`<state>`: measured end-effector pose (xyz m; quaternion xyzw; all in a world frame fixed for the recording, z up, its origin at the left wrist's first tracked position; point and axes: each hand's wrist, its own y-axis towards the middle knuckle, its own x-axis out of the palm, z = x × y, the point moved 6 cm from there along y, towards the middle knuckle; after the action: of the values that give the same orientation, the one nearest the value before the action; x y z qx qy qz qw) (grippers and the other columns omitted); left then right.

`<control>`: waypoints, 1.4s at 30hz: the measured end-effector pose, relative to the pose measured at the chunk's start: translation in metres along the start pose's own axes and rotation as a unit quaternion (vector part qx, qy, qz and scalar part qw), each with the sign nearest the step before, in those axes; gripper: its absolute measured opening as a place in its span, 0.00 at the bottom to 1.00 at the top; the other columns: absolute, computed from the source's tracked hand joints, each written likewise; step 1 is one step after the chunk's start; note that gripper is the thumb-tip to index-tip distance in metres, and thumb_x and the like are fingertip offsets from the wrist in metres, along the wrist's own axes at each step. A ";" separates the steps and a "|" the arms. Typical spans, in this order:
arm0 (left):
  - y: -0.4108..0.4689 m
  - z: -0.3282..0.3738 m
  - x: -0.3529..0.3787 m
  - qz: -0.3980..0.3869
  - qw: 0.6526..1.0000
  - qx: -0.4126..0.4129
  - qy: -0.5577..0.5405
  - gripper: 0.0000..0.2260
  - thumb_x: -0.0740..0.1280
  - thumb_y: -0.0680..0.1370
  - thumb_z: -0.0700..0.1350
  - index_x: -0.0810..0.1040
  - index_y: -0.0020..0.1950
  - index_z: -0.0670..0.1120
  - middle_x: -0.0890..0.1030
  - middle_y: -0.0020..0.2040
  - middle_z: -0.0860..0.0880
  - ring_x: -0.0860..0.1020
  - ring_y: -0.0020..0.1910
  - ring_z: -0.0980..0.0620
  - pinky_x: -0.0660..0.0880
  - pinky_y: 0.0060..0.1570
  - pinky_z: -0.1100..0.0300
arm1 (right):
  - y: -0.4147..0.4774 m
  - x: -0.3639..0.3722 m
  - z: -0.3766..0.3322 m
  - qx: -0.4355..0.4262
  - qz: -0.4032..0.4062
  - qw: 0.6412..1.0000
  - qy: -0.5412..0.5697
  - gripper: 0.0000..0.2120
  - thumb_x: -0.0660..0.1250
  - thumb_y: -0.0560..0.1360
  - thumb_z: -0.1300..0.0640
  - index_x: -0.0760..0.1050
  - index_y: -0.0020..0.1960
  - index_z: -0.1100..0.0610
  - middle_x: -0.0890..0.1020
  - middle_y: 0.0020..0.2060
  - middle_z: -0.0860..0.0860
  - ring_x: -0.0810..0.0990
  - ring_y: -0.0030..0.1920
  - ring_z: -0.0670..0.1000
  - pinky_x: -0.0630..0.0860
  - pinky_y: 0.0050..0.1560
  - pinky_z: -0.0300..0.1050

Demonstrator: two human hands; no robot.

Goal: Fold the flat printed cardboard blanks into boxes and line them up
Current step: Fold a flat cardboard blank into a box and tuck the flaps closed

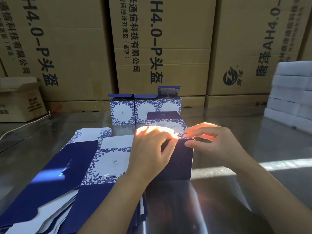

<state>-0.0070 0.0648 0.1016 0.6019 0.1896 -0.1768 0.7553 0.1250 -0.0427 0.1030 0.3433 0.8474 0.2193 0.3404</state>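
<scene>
A half-folded box [179,161] is held upright on the steel table [236,191] between both hands, its dark blue side turned toward the camera. Its top edge is gripped by the curled fingers of the left hand [150,152], while the same edge is pinched between thumb and forefinger of the right hand [217,146]; the fingertips are washed out by a patch of sunlight. A stack of flat blanks [70,176] is spread just left of the box, partly under the left forearm. Three finished boxes [122,114] are lined up side by side beyond it, backed by brown cartons [168,39]. White packs [290,98] are piled at far right.
</scene>
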 end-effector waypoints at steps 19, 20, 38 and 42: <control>-0.002 -0.005 0.005 -0.001 0.999 -0.028 -0.032 0.05 0.66 0.74 0.48 0.81 0.43 0.50 0.81 0.44 0.58 0.75 0.48 0.56 0.62 0.51 0.63 | -0.001 0.000 0.000 -0.001 0.033 0.998 -0.044 0.03 0.77 0.66 0.50 0.84 0.38 0.43 0.76 0.31 0.44 0.72 0.34 0.42 0.66 0.34 0.29; -0.002 -0.005 0.004 0.003 0.999 -0.028 -0.031 0.05 0.65 0.74 0.48 0.80 0.43 0.50 0.81 0.44 0.58 0.75 0.48 0.56 0.62 0.51 0.63 | -0.002 0.000 -0.001 -0.002 0.036 0.998 -0.051 0.03 0.76 0.66 0.50 0.84 0.38 0.42 0.76 0.32 0.43 0.73 0.35 0.42 0.67 0.35 0.29; -0.001 0.002 0.002 0.039 0.999 0.005 -0.001 0.05 0.69 0.74 0.46 0.84 0.40 0.50 0.76 0.33 0.55 0.74 0.35 0.51 0.62 0.44 0.59 | -0.006 0.014 -0.012 -0.029 0.051 0.996 -0.068 0.04 0.74 0.69 0.60 0.85 0.42 0.52 0.76 0.33 0.40 0.74 0.40 0.44 0.67 0.41 0.29; -0.001 0.001 0.002 0.037 0.999 0.003 -0.006 0.04 0.69 0.73 0.46 0.84 0.40 0.51 0.78 0.34 0.56 0.73 0.38 0.53 0.63 0.47 0.58 | -0.006 0.014 -0.012 -0.034 0.056 0.995 -0.075 0.03 0.74 0.70 0.59 0.85 0.42 0.51 0.76 0.34 0.46 0.73 0.40 0.47 0.70 0.40 0.36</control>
<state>-0.0052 0.0634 0.1003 0.6096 0.1623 -0.1534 0.7606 0.1059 -0.0386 0.1015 0.3938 0.7909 0.2402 0.4020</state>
